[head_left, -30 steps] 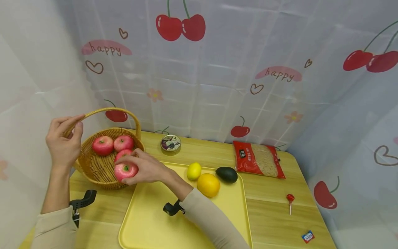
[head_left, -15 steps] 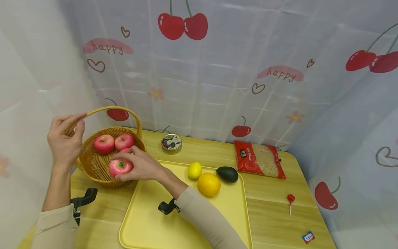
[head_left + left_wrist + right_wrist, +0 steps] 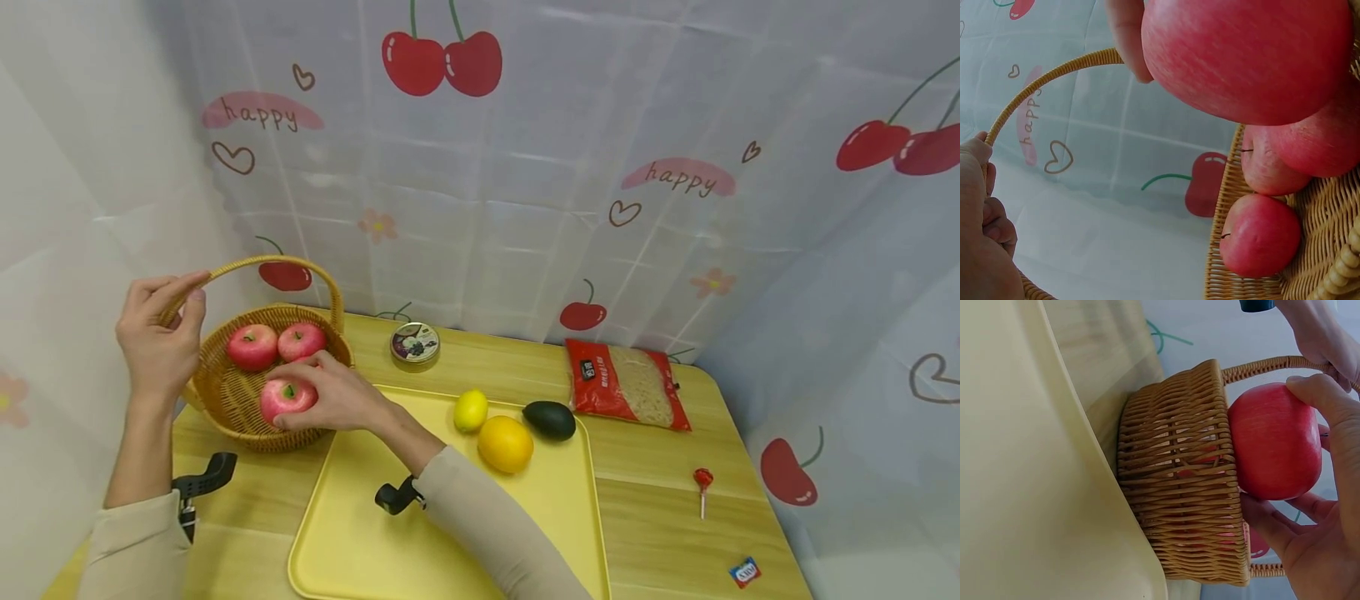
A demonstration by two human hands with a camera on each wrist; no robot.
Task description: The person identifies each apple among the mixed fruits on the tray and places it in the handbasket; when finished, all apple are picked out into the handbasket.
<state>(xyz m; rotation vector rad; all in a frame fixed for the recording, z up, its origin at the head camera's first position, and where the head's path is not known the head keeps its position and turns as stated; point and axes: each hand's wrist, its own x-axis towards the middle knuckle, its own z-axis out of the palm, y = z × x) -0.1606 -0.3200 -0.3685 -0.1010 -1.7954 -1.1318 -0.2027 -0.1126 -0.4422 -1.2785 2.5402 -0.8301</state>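
Note:
My left hand [image 3: 157,342] grips the arched handle [image 3: 322,279] of a wicker basket [image 3: 234,408] at the left of the table. In my right hand [image 3: 337,398] is a red apple [image 3: 285,402], pinched between thumb and fingers over the basket's near right side. The right wrist view has this apple [image 3: 1275,444] at rim level, partly above the wicker wall. Two red apples [image 3: 252,347] show at the basket's back. The left wrist view reveals a third apple [image 3: 1325,140] among them, which my right hand hides in the head view.
A yellow tray [image 3: 303,542] lies right of the basket, bearing a lemon [image 3: 470,411], a larger orange-yellow fruit [image 3: 506,444] and an avocado [image 3: 549,420]. Behind it stands a round tin [image 3: 415,347]. Farther right are a red bag [image 3: 628,385], a lollipop [image 3: 702,479] and a small blue-red packet [image 3: 745,572].
My right hand has carried the apple left and slightly up, farther over the basket. My left hand keeps its grip on the handle. The view has shifted slightly.

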